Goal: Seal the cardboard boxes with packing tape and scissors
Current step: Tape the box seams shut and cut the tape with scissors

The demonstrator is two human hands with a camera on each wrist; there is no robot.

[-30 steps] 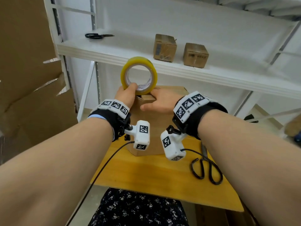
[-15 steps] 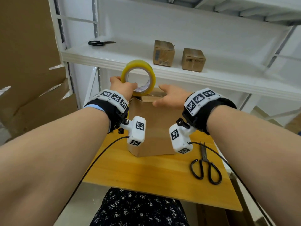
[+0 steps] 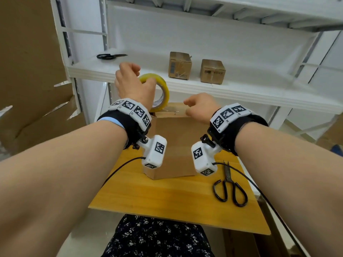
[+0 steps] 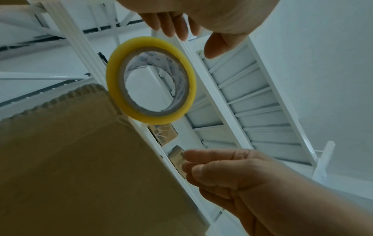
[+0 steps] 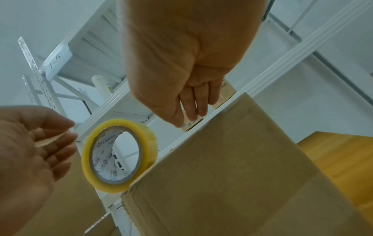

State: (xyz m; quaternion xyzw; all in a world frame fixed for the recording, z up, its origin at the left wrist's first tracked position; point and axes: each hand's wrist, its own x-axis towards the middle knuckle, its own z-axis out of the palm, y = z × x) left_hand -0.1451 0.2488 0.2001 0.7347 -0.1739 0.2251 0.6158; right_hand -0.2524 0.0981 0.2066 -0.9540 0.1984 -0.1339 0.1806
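A yellow packing tape roll stands on edge on the far left corner of the brown cardboard box on the wooden table. My left hand hovers just above and left of the roll. In the left wrist view its fingers hang relaxed, a gap away from the roll, holding nothing. My right hand floats over the box top, fingers loosely curled and empty, as the right wrist view also shows. Black scissors lie on the table, right of the box.
A white shelf behind the box carries two small taped cartons and a second pair of black scissors. Large cardboard sheets lean at the left. Wrist-camera cables trail over the table.
My left hand has let go of the tape roll and risen above it. My right hand has lifted off the box top and curled loosely. The roll stays standing on the box corner.
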